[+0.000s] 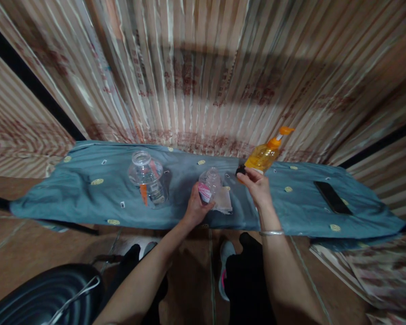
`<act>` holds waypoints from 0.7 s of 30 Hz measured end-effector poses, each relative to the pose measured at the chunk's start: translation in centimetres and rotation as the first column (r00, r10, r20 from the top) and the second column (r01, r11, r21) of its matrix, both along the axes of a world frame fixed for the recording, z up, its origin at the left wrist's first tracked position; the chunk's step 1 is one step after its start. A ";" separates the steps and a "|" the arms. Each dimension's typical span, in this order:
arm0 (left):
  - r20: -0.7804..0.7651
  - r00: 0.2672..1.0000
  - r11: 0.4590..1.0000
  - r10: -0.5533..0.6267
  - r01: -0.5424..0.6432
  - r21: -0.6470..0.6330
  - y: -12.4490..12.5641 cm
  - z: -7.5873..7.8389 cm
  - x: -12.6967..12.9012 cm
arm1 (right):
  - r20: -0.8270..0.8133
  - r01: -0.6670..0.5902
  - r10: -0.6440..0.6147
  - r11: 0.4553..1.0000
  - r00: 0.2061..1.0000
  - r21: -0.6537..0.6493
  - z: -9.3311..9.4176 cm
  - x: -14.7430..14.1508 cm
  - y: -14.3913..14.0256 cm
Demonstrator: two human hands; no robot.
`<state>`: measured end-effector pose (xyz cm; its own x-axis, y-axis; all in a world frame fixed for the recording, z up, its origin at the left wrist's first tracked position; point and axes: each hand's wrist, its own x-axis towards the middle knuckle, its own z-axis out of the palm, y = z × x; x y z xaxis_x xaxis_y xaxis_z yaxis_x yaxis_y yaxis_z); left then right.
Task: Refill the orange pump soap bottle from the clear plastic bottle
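Note:
My left hand (196, 207) is closed around a small clear plastic bottle (214, 178) with a pink and white label, near the middle of the cloth-covered table. The bottle's mouth is uncovered. Between the fingertips of my right hand (257, 186) is a small dark cap (240, 169), held to the right of the bottle and apart from it. Just behind that hand stands a pump bottle (264, 155) with yellow liquid and an orange pump head. A pale folded cloth or paper piece (223, 201) lies beside the small bottle.
A larger clear jar (148, 180) with an open mouth stands on the left of the teal tablecloth (98, 201). On the right lies a black phone (332, 197). Striped curtains (203, 76) hang behind the table. A black round stool (54, 295) is at the lower left.

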<state>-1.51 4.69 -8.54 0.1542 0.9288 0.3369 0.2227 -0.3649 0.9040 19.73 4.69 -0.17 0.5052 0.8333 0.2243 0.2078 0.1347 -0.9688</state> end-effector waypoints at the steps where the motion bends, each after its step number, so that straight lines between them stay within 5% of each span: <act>1: -0.002 1.000 1.000 0.000 0.000 0.007 0.0 0.0 0.0 | 0.160 0.021 -0.007 0.996 0.987 -0.090 -0.9 1.0 -0.2; 3: -0.007 1.000 1.000 0.000 0.000 0.020 0.1 -0.1 0.0 | 0.464 0.073 0.069 0.957 0.883 -0.281 -2.5 2.6 -0.8; 10: -0.026 0.999 0.998 0.023 -0.022 0.055 0.3 -0.3 -0.1 | 0.594 0.088 0.225 0.888 0.772 -0.451 -4.8 3.9 -2.3; 17: -0.021 1.000 0.999 0.023 -0.022 0.045 0.4 -0.5 -0.1 | 0.675 0.108 0.250 0.891 0.694 -0.441 -4.4 4.4 -3.0; 21: -0.004 1.000 0.999 0.022 -0.021 0.030 0.5 -0.5 0.0 | 0.659 0.039 0.137 0.969 0.740 -0.246 -3.0 2.7 -3.6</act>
